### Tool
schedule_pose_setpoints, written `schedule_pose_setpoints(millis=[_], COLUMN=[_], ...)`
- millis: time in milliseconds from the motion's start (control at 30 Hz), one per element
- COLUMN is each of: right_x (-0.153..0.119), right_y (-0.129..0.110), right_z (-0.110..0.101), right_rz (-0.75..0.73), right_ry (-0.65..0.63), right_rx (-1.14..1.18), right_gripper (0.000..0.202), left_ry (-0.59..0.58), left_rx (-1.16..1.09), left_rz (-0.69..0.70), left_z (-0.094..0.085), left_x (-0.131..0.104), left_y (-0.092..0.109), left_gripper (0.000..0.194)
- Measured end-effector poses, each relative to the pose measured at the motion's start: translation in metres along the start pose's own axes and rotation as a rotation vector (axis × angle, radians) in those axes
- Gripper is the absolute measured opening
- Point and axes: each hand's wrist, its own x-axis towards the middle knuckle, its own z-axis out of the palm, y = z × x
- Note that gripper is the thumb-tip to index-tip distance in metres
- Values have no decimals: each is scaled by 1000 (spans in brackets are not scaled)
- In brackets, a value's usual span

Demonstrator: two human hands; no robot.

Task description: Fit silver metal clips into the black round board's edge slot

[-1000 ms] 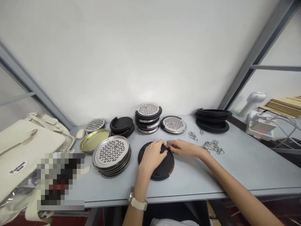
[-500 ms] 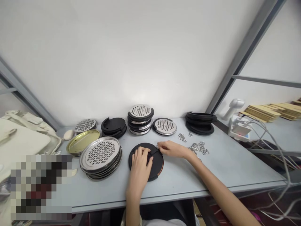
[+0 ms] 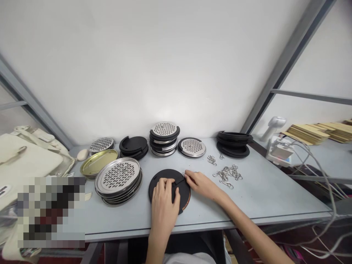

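One round black disc point(image 3: 183, 192) lies near the middle of the front edge of the grey desk point(image 3: 247, 201). The left hand point(image 3: 165, 198) rests open on it, fingers bent; the right hand point(image 3: 202, 183) pinches one small silver wire clip point(image 3: 183, 174) at its rim. Along the back edge stand one mixed stack of black and silver discs point(image 3: 165, 130) and one lone perforated disc point(image 3: 192, 147), with two black dish stacks point(image 3: 134, 146), one by the back right corner. The tangled silver clips point(image 3: 229, 172) defy counting; pixelation hides the front left corner, and the picture's edge cuts off a cream bag point(image 3: 30, 157).
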Motion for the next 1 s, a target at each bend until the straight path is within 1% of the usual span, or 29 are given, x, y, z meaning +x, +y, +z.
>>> schedule_pose_setpoints(millis=[133,267,400,533,567,633,833,1000], right_x=[-15,-21,-25,-26,-26,-25,-25,-26], right_y=[-5,-8,-8,-7,-6,-6,-5,-7], right_z=[12,18,21,21,21,21,21,19], right_rz=[9,27,51,42,41,45,39,38], right_ry=[93,135,169,160,160,164,160,162], right_rx=[-16,-19,-51,-29,-22,-11,-10,34], right_gripper=[25,26,25,25,25,25,24,17], left_ry=[107,192,326,459,481,501,517,518], left_rx=[58,52,27,27,33,43,48,62], left_rz=[48,144,207,334,346,346,335,326], left_z=[4,7,14,22,23,24,23,26], left_x=[-25,-44,-53,-59,-60,-60,-58,-60], left_y=[1,-1,-6,-10,-11,-10,-6,-7], left_gripper=[31,36,35,36,36,36,34,35])
